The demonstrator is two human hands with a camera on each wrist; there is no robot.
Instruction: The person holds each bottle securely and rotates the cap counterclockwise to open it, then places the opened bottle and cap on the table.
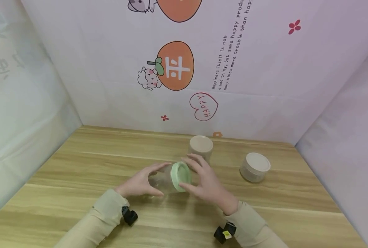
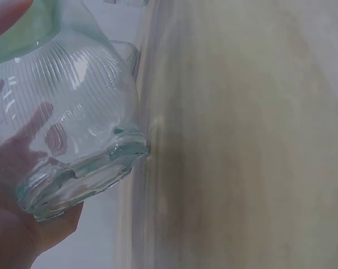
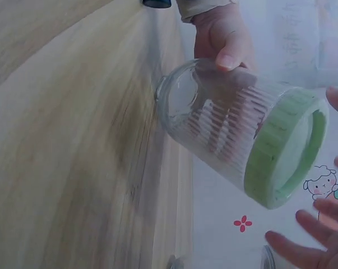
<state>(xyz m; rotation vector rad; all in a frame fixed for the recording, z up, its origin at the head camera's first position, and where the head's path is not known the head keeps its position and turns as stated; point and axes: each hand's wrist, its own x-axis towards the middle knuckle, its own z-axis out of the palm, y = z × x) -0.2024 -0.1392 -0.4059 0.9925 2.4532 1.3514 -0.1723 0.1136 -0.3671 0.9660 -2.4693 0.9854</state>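
Note:
A ribbed clear glass jar (image 1: pixel 163 182) with a pale green lid (image 1: pixel 184 176) lies tilted on its side, the lid end towards the right. My left hand (image 1: pixel 138 182) grips the jar's body, and its fingers show through the glass in the right wrist view. The jar's thick base (image 2: pixel 84 176) faces the left wrist camera, close to the tabletop. Around the lid end my right hand (image 1: pixel 210 182) is spread, thumb and fingers apart. In the right wrist view its fingers (image 3: pixel 303 252) stand off the lid.
Behind the right hand stands a jar with a beige lid (image 1: pixel 201 144). A shorter beige-lidded jar (image 1: pixel 255 167) is farther right. The wooden table (image 1: pixel 103 148) meets a printed cloth backdrop (image 1: pixel 258 113) at the back, with pale cloth on both sides.

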